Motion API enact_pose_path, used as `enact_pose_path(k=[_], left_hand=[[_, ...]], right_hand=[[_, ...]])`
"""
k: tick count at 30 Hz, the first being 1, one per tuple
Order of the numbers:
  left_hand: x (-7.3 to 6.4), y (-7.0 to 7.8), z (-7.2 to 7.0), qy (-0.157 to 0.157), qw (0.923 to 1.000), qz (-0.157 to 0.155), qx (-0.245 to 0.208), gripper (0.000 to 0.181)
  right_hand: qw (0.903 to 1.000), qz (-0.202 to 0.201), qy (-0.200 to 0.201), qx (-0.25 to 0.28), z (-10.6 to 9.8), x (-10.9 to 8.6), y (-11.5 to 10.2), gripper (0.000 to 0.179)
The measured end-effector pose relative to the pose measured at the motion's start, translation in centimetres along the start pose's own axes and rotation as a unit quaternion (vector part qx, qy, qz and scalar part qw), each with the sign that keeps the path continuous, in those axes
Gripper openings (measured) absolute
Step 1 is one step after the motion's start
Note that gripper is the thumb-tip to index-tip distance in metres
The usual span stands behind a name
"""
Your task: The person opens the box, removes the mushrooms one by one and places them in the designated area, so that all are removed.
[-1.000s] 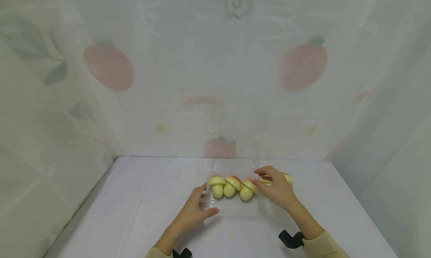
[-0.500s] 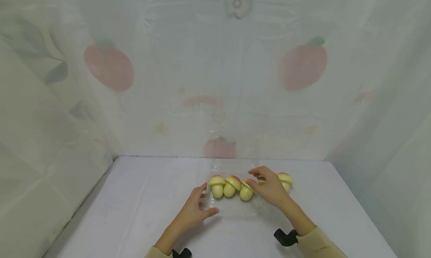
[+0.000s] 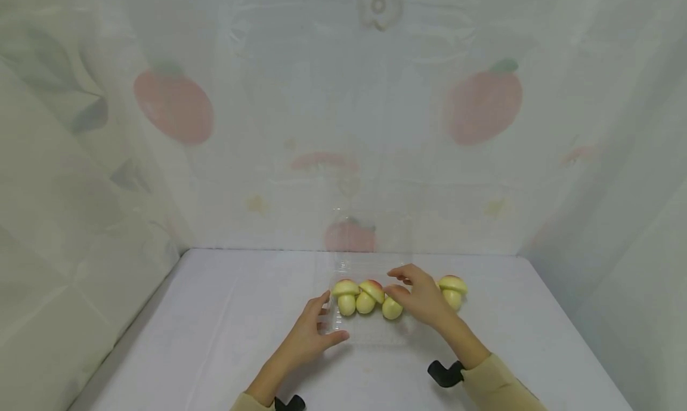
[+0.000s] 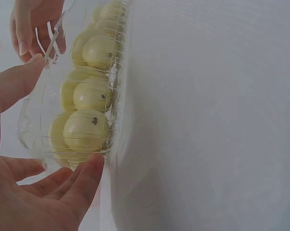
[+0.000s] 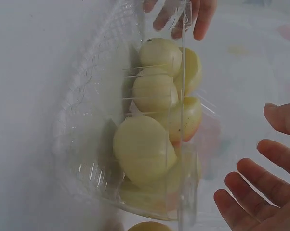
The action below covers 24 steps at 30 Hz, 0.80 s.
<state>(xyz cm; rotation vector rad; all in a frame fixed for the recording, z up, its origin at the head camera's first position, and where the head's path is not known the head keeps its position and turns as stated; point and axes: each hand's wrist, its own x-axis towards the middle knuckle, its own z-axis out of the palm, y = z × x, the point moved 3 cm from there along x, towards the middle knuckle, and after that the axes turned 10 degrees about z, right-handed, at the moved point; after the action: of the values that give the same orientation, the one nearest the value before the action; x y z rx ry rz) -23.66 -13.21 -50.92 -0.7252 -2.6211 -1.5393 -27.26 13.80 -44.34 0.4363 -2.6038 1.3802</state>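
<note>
Tabletop (image 3: 214, 339), white, before printed sheeting (image 3: 386, 113); left hand (image 3: 309, 331) spread at container (image 3: 373, 334), right hand (image 3: 425, 299) relaxed

Head view faces forward-down — close wrist views share the box (image 5: 94, 125).

no readable text, no legible labels

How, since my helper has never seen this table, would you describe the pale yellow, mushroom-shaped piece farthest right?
On the white table, find the clear plastic box. In the head view, go right, past the bare right hand, to the pale yellow, mushroom-shaped piece with a reddish cap top. Three similar pieces sit inside the box; this one is outside it, farthest right.
</note>
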Motion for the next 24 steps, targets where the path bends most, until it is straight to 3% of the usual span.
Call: enact_pose_path(k=[7, 12, 17, 24], left_hand=[[-0.1, 0.0, 0.0, 0.0, 1.0, -0.002, -0.002, 0.1], [0.0, -0.1, 0.1, -0.001, 1.0, 0.0, -0.003, 0.1], [0.0, -0.1, 0.0, -0.001, 1.0, -0.001, -0.002, 0.1], [0.0, -0.4, 0.0, 0.002, 1.0, 0.001, -0.008, 0.1]], right_hand=[[0.9983, 0.053, -0.024, -0.006, 0.6, 0.5, 0.0, 0.034], [0.9968, 0.068, -0.043, -0.004, 1.3, 1.0, 0.3, 0.033], [0.9956, 0.071, -0.055, -0.025, 2.2, 1.7, 0.7, 0.036], [0.9961, 0.042, -0.059, -0.051, 3.1, 2.3, 1.0, 0.035]])
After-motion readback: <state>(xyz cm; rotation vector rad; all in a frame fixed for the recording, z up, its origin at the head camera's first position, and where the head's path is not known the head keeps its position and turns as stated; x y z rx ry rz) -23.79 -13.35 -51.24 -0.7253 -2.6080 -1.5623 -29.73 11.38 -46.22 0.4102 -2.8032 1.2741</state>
